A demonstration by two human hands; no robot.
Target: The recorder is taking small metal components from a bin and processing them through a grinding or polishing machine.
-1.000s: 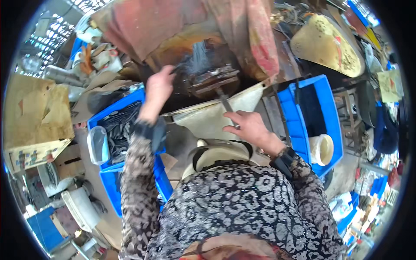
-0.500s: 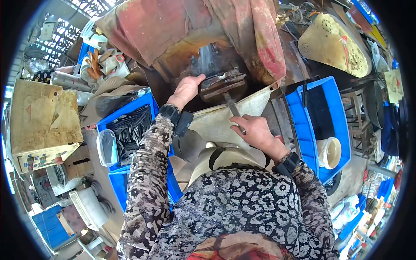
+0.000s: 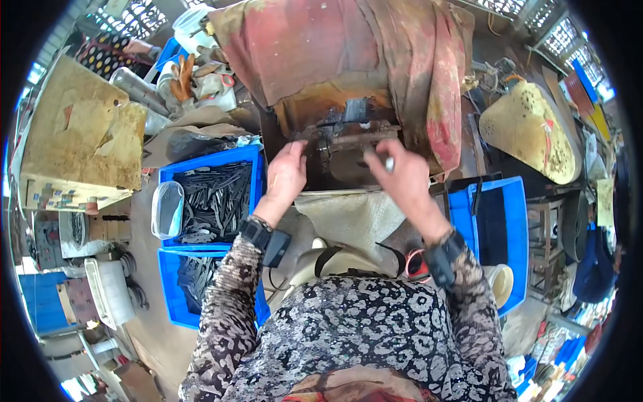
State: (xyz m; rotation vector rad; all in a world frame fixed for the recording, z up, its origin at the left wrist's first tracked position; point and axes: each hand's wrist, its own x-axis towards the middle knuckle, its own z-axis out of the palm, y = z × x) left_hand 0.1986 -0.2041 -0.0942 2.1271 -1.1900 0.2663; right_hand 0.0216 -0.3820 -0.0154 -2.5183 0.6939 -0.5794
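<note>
My left hand reaches up to the left end of a rusty metal press, fingertips at its dark bar, fingers loosely spread and nothing visibly held. My right hand is raised at the right side of the press, pinching a small shiny metal piece between thumb and fingers. A stained red cloth drapes over the top and sides of the press. Both wrists wear dark bands. A pale cloth lies below the press between my forearms.
Two blue crates of dark metal blades stand at my left, with a clear plastic tub beside them. Another blue crate is at my right. A cardboard box and a yellow perforated shell flank the press.
My right hand rose from the pale cloth up to the press, now holding a small metal piece. My left hand dropped slightly back from the press's jaw. The view tilted downward.
</note>
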